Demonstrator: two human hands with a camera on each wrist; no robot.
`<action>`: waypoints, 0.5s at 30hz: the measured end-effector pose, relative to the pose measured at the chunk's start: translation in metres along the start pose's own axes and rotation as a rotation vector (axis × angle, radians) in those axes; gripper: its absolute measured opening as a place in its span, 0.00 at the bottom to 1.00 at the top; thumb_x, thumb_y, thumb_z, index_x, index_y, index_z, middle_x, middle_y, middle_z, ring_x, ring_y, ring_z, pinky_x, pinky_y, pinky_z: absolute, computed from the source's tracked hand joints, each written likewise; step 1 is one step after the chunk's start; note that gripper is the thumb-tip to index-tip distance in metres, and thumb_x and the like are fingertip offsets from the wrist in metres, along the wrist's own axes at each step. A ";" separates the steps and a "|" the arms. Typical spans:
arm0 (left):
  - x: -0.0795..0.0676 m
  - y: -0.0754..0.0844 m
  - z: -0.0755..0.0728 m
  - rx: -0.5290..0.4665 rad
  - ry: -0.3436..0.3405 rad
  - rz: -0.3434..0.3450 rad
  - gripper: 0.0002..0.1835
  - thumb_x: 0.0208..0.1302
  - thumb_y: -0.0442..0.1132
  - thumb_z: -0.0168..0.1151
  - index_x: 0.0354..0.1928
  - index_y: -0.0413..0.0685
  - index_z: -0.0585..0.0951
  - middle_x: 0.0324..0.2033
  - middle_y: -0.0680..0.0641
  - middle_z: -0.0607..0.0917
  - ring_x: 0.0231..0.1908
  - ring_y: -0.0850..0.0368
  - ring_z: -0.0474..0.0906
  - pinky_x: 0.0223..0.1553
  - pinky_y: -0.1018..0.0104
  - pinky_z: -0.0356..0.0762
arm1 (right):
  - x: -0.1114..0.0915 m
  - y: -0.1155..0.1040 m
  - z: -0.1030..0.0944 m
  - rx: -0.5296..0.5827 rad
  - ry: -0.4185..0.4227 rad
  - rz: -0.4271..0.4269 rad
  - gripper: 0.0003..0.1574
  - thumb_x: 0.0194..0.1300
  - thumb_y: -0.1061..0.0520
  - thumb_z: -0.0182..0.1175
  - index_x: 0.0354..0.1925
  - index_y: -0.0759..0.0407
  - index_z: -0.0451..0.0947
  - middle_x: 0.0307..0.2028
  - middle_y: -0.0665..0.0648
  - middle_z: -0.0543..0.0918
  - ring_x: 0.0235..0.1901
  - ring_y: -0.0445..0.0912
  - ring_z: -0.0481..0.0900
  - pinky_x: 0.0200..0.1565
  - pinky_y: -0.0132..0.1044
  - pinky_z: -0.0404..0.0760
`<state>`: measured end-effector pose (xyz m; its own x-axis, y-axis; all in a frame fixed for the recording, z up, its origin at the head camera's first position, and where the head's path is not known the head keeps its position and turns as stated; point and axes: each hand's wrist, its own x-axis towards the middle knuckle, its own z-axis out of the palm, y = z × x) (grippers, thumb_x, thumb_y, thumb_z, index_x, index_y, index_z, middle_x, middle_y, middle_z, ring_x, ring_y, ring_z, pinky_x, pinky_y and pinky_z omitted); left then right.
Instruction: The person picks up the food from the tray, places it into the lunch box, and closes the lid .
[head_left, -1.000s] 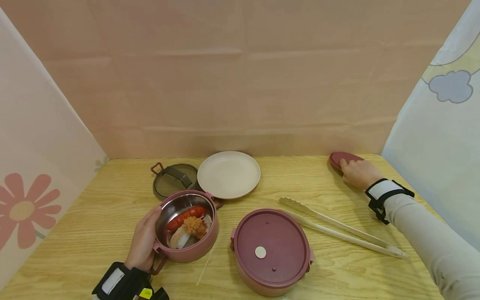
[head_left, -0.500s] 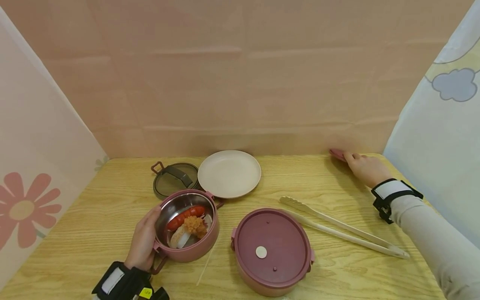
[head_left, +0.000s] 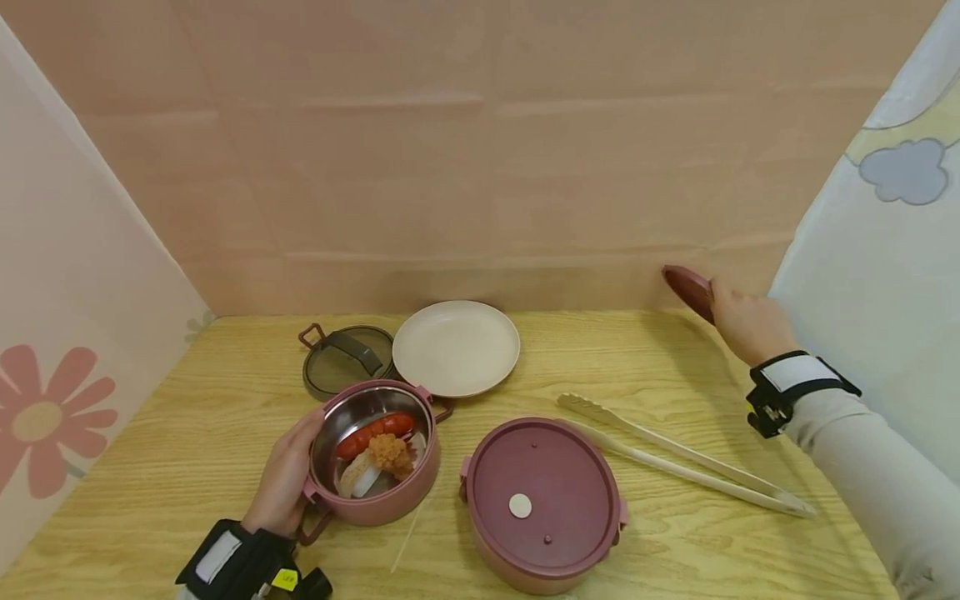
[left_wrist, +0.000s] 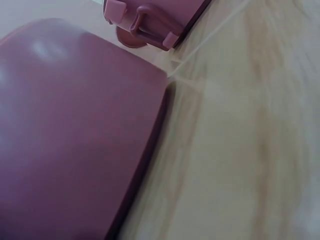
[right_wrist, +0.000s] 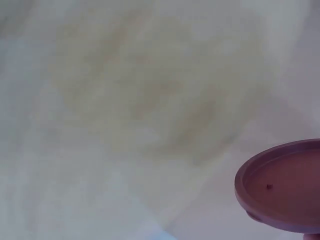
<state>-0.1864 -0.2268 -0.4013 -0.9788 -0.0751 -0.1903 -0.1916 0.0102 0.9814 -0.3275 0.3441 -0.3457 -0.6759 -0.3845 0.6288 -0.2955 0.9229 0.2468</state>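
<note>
My left hand (head_left: pixel 287 475) holds the left side of an open pink pot (head_left: pixel 393 510) with a steel inside; its fingertips are hidden behind the wall. Inside the pot lie a red sausage (head_left: pixel 375 436), an orange-brown fried piece (head_left: pixel 392 454) and a pale piece of food (head_left: pixel 358 477). The pot's smooth outer wall (left_wrist: pixel 75 125) fills much of the left wrist view. At the back right, my right hand (head_left: pixel 753 323) pinches a round dusty-red lid (head_left: pixel 688 292) by its edge and holds it tilted above the table. Its rimmed inner face (right_wrist: pixel 285 185) shows in the right wrist view.
A second pink pot (head_left: pixel 543 500) with its lid on stands front centre. Cream tongs (head_left: pixel 690 467) lie right of it. Behind are a white plate (head_left: pixel 456 350) and a dark see-through lid (head_left: pixel 348 362). Paper walls stand behind and at both sides of the wooden table (head_left: pixel 187 433).
My right hand has lifted the dusty-red lid off the table, tilting it up and moving slightly right. The left hand and the open pot have stayed in place.
</note>
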 end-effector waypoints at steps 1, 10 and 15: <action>0.000 0.001 0.000 0.003 -0.006 -0.001 0.31 0.79 0.50 0.32 0.75 0.41 0.51 0.74 0.39 0.54 0.73 0.47 0.49 0.72 0.47 0.48 | 0.003 -0.001 -0.005 -0.007 0.016 0.014 0.08 0.62 0.70 0.53 0.36 0.73 0.62 0.13 0.67 0.69 0.08 0.61 0.68 0.09 0.57 0.66; 0.002 -0.001 0.004 -0.023 0.004 -0.016 0.31 0.79 0.49 0.33 0.76 0.40 0.49 0.75 0.41 0.49 0.75 0.47 0.42 0.73 0.47 0.44 | 0.042 -0.053 -0.051 0.461 0.049 0.280 0.18 0.76 0.57 0.43 0.48 0.73 0.69 0.33 0.74 0.79 0.23 0.57 0.81 0.21 0.45 0.80; 0.003 -0.002 0.009 -0.054 0.019 -0.009 0.31 0.79 0.51 0.33 0.75 0.41 0.51 0.75 0.42 0.51 0.74 0.48 0.44 0.73 0.48 0.44 | 0.063 -0.112 -0.074 1.062 -0.116 0.325 0.28 0.78 0.52 0.39 0.66 0.69 0.62 0.48 0.69 0.76 0.36 0.33 0.79 0.35 0.21 0.79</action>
<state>-0.1893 -0.2184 -0.4040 -0.9754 -0.0934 -0.1995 -0.1961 -0.0442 0.9796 -0.2868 0.2176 -0.2798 -0.8685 -0.1782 0.4626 -0.4827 0.5164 -0.7074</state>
